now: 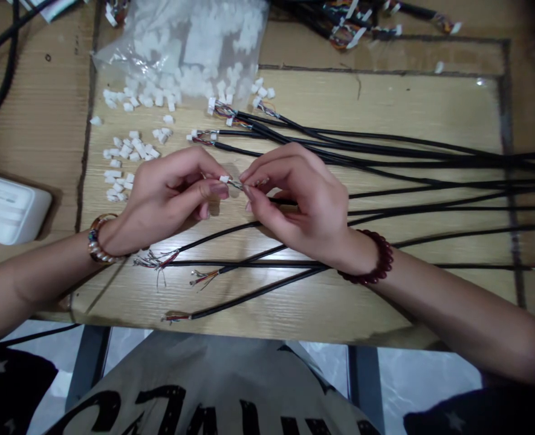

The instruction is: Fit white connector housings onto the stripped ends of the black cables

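Observation:
Between the thumb and forefinger of my left hand (176,193) is a small white connector housing (224,179). My right hand (297,196) pinches the thin wires (236,184) that run into this housing from a black cable (282,201). The cable passes beneath my right palm and off to the right. Below the hands lie several black cables with bare, fanned-out wire ends (156,260). Above them, other cables end in white connectors (211,107) with twisted coloured wires.
Loose white housings (133,147) lie in small groups left of the hands. A clear plastic bag (194,48) full of them lies at the back. A white box-shaped device (11,205) sits far left. More wired cables (346,24) lie at the top right of the table (407,290).

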The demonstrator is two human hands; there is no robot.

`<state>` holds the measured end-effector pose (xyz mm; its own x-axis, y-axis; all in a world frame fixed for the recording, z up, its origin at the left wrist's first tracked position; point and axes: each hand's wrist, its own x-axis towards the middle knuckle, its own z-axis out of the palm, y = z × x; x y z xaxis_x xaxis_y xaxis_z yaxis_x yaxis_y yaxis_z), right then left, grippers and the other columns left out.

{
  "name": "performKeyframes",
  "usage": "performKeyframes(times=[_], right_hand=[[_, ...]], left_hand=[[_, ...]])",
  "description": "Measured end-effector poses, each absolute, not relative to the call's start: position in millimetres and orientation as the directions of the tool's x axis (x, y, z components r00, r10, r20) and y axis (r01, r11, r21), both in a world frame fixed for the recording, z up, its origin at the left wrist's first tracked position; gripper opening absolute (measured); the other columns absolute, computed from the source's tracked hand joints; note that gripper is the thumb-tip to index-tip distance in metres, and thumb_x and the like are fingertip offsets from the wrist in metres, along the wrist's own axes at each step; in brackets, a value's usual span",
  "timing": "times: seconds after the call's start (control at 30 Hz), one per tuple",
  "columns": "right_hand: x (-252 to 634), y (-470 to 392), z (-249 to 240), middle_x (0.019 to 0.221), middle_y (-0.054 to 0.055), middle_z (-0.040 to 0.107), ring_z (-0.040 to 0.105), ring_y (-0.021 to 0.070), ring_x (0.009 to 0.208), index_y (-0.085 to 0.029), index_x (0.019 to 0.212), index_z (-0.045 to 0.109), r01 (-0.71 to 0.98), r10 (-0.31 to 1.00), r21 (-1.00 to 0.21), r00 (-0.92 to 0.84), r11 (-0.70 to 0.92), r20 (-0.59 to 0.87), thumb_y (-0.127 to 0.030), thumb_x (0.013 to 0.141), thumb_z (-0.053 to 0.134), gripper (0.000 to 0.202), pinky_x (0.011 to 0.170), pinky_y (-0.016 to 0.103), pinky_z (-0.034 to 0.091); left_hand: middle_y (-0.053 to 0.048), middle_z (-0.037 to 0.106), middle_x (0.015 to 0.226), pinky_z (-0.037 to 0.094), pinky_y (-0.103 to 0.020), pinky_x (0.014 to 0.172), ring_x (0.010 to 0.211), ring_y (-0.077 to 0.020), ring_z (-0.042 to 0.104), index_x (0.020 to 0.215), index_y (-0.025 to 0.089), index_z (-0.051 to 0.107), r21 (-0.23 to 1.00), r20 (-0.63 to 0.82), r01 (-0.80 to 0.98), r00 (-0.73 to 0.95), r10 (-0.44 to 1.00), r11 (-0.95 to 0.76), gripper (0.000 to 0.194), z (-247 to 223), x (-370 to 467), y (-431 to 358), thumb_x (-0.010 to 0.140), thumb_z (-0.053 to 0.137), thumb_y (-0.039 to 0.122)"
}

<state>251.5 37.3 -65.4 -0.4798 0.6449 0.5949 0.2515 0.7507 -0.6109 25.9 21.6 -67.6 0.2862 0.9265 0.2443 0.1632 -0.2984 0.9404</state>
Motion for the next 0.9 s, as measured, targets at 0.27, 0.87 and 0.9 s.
performKeyframes(times=[0.27,0.87,0.9], right_hand=[[252.1,40.5,-67.3,0.110,0.005,0.073,0.073,0.0172,0.094,-0.026,0.106,0.060,0.276,0.633,-0.583,-0.499,0.764,0.592,-0.019,0.102,0.062,0.009,0.078,0.029,0.068],[251.8,44.3,-67.7,0.100,0.004,0.074,0.072,0.0125,0.087,-0.026,0.098,0.062,0.204,0.615,-0.601,-0.475,0.773,0.629,-0.013,0.097,0.068,0.014,0.070,0.021,0.064],[251.5,44.6,-67.9,0.099,0.003,0.074,0.072,0.0127,0.087,-0.026,0.097,0.062,0.195,0.622,-0.614,-0.469,0.765,0.627,-0.014,0.096,0.069,0.014,0.068,0.021,0.064]], left_hand=[[0.002,0.069,0.068,0.048,-0.016,0.045,0.050,-0.0062,0.063,0.095,0.023,0.077,0.939,0.270,0.132,0.294,0.917,-0.319,0.004,-67.5,25.9,23.0,0.097,0.076,0.027],[0.000,0.073,0.078,0.051,-0.021,0.047,0.052,-0.0083,0.061,0.094,0.024,0.074,0.991,0.064,0.089,0.354,0.933,-0.102,0.007,-62.6,23.1,25.7,0.095,0.077,0.031],[0.000,0.074,0.079,0.051,-0.021,0.047,0.052,-0.0083,0.061,0.094,0.024,0.074,0.993,0.053,0.079,0.364,0.930,-0.088,0.008,-61.8,23.0,26.2,0.095,0.077,0.031]])
